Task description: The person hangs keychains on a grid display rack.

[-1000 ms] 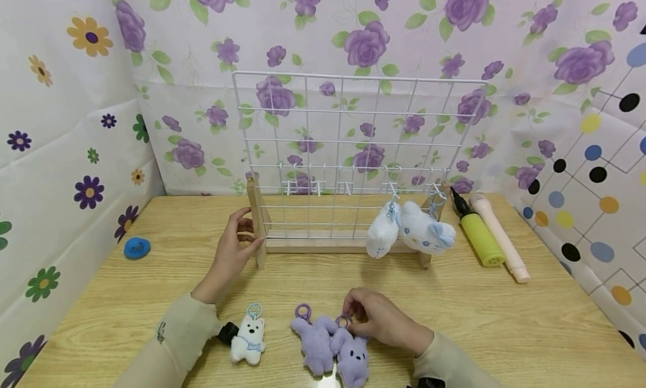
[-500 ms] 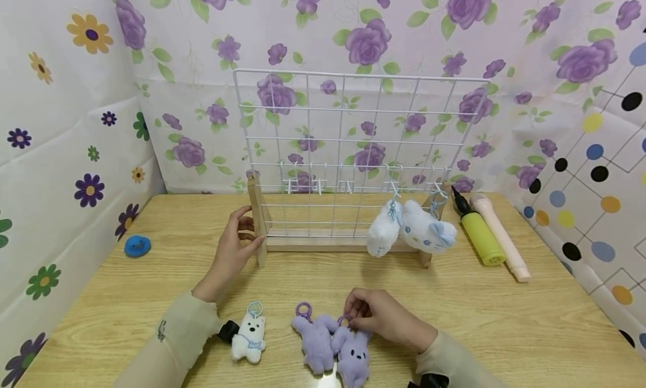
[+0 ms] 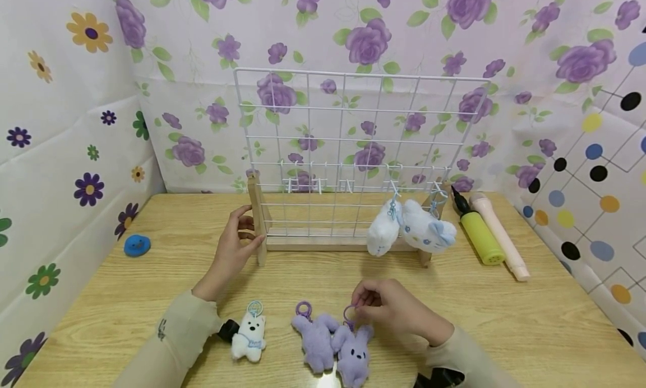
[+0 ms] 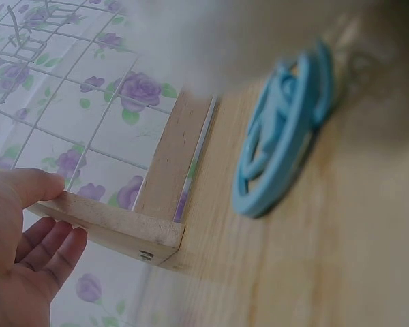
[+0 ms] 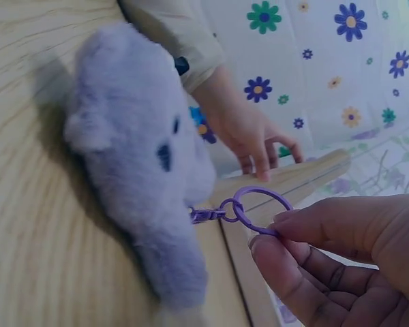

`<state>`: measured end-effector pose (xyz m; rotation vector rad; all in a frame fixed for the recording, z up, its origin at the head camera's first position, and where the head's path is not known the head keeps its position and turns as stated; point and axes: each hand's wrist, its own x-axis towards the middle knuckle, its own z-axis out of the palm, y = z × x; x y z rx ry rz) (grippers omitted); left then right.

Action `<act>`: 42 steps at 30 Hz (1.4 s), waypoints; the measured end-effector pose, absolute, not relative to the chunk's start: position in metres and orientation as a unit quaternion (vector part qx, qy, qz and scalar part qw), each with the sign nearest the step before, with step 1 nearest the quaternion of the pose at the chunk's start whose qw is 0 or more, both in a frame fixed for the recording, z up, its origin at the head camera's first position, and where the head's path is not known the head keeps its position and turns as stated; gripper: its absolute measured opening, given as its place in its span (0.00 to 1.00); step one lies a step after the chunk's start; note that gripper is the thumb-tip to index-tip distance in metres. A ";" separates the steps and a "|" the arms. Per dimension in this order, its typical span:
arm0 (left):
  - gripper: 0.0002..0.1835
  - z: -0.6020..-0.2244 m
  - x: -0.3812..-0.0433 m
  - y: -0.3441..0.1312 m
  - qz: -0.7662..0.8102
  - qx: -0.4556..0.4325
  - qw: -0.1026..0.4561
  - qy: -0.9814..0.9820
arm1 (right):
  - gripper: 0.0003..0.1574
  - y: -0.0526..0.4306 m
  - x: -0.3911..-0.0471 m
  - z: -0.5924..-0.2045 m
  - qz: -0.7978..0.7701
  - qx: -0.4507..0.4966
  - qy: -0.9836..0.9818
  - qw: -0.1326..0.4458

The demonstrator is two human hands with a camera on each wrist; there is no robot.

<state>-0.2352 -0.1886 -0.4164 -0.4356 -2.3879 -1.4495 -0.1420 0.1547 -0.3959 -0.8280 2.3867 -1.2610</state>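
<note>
My left hand [image 3: 234, 250] grips the left wooden post [image 3: 258, 222] of a stand holding a white wire grid [image 3: 363, 75], thumb on one side and fingers on the other. My right hand [image 3: 396, 306] pinches the purple ring [image 5: 262, 189] of a purple plush keychain [image 3: 353, 359] between thumb and forefinger. The ring is raised, while the plush lies face up on the table. A second purple plush [image 3: 318, 346] overlaps it on the left. Near my left sleeve lies a white bear keychain [image 3: 249, 338] with a pale blue ring [image 4: 286, 163].
Two white plush keychains hang at the grid's right: a rounded one [image 3: 383, 231] and one with a blue bow [image 3: 426, 231]. Several white hooks line the grid. A yellow-green pump [image 3: 483, 239] and a pale pink tube [image 3: 504, 242] lie right; a blue rubber duck [image 3: 137, 245] sits left.
My right hand has moved slightly up and right, drawing the purple ring up off the plush's head. The left hand keeps its place on the post.
</note>
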 end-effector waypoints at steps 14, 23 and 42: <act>0.37 -0.418 -0.233 -0.188 -0.513 -0.148 0.150 -0.832 | 0.07 0.163 -0.137 -0.362 -0.438 -0.305 0.834 0.139; 0.37 -0.418 -0.230 -0.188 -0.509 -0.145 0.149 -0.835 | 0.05 0.163 -0.140 -0.347 -0.423 -0.312 0.845 0.101; 0.36 -0.416 -0.234 -0.188 -0.505 -0.152 0.155 -0.835 | 0.04 0.159 -0.165 -0.309 -0.435 -0.285 0.851 0.070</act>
